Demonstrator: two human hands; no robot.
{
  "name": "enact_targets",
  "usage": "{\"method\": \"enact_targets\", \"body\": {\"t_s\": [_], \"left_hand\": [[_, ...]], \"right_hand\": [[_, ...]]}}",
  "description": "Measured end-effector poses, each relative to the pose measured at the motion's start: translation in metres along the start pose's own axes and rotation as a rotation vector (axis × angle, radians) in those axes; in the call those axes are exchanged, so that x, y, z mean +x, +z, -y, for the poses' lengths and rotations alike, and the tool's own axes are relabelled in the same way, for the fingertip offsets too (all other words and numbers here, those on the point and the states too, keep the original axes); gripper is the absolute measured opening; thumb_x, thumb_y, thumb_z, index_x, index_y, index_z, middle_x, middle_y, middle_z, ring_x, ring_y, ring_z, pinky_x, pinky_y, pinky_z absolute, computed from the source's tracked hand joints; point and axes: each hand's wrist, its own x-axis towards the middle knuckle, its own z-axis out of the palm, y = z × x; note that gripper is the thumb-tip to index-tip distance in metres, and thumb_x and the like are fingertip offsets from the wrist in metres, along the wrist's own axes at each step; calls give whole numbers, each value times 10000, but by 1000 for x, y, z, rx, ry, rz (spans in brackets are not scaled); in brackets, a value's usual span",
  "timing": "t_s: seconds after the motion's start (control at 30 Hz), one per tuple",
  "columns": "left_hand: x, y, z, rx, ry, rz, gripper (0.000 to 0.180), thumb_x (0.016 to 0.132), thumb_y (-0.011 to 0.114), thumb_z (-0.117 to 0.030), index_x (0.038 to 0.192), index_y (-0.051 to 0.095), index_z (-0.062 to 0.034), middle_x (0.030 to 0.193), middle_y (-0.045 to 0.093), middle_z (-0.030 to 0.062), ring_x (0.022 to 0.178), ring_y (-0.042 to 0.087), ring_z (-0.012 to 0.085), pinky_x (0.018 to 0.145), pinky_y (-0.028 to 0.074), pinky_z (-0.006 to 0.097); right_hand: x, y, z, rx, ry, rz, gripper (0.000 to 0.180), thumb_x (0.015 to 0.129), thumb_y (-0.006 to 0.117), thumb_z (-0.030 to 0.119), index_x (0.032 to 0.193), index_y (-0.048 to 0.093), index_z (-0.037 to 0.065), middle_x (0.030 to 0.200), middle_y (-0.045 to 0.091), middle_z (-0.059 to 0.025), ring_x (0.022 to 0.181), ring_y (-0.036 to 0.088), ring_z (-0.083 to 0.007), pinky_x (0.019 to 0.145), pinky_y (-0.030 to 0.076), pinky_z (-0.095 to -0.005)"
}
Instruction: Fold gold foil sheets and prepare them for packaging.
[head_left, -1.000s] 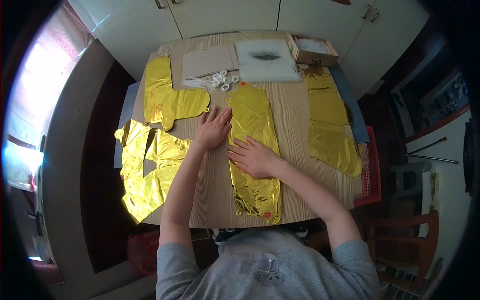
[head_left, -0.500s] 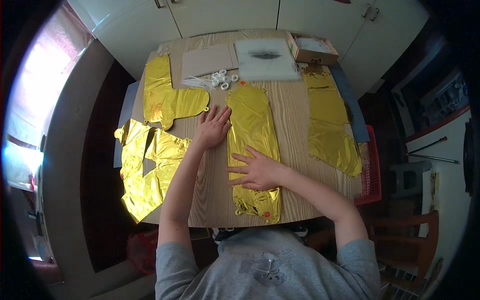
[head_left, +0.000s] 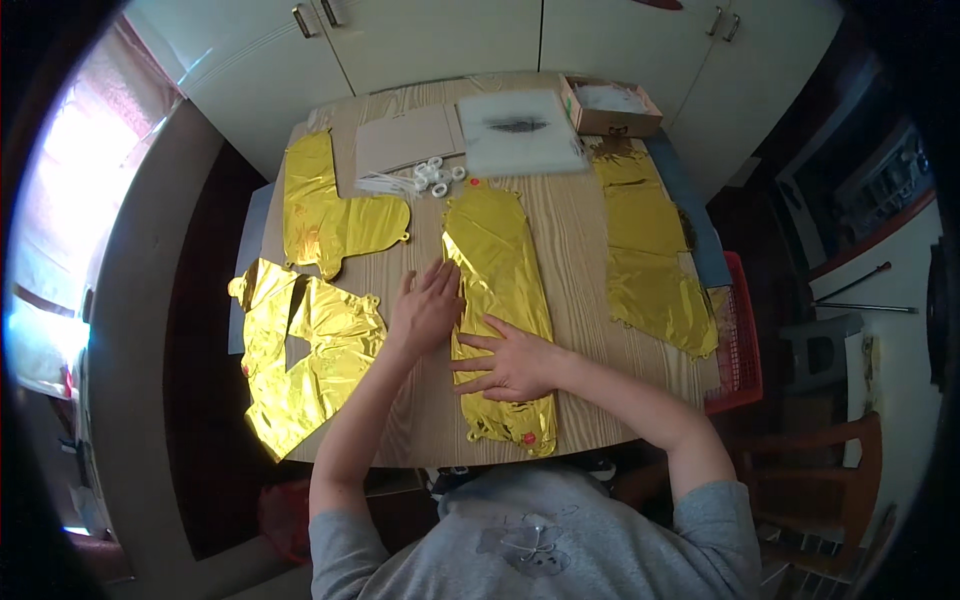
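A long, flat gold foil balloon (head_left: 490,250) lies lengthwise in front of me on the wooden table. My left hand (head_left: 427,308) rests along its left edge, fingertips touching the foil, fingers extended and fairly close together. On the balloon's lower half my right hand (head_left: 515,362) lies flat, palm down with fingers spread. Neither hand grips anything. To the left, an L-shaped gold foil balloon (head_left: 330,215) lies above another gold foil balloon (head_left: 345,335) with a gap in its middle. A further gold foil balloon (head_left: 650,235) stretches along the table's right side.
Toward the far edge are white tape rolls (head_left: 437,175), thin white strips (head_left: 385,184), a beige board (head_left: 405,140), a translucent plastic bag (head_left: 520,132) and a cardboard box (head_left: 612,122). A red basket (head_left: 738,335) sits beside the right edge. White cabinets (head_left: 440,40) stand behind.
My left hand has slid toward me along the balloon's left edge, closer to my right hand. My right hand stays at nearly the same spot on the foil. The view has tilted slightly.
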Motion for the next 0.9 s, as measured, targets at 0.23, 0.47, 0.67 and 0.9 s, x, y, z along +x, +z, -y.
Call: {"method": "enact_targets", "body": {"t_s": [0.23,0.47,0.67,0.9], "left_hand": [[30,9,22,-36,-68,1,508,918,473,-342,1346,454,-68,1409,456,81,1321,400,242,1031,326,491],[55,21,38,-95,-134,38,544,940,415,-385,1382,406,-67,1434,427,85,1344,364,248,1054,301,458],[29,26,33,-205,-165,-34,602,935,449,-386,1429,330,-64,1482,350,100,1381,297,268,1096,233,478],[-13,4,18,-230,-108,92,585,938,444,-387,1435,330,-101,1491,341,58,1407,248,263,1122,196,485]], "right_hand": [[0,-4,2,0,-15,13,420,957,371,418,1368,441,373,1467,381,63,1391,273,-261,1126,124,-601],[-1,-2,-1,56,16,-40,399,953,408,383,1324,517,286,1405,465,27,1357,341,-222,1133,184,-522],[-10,-6,-14,118,627,-512,258,824,621,276,1044,640,143,1041,638,-40,1066,542,-236,928,388,-406],[-14,2,-26,77,885,-507,238,743,694,363,782,630,138,857,584,-33,934,515,-212,848,356,-398]]}}
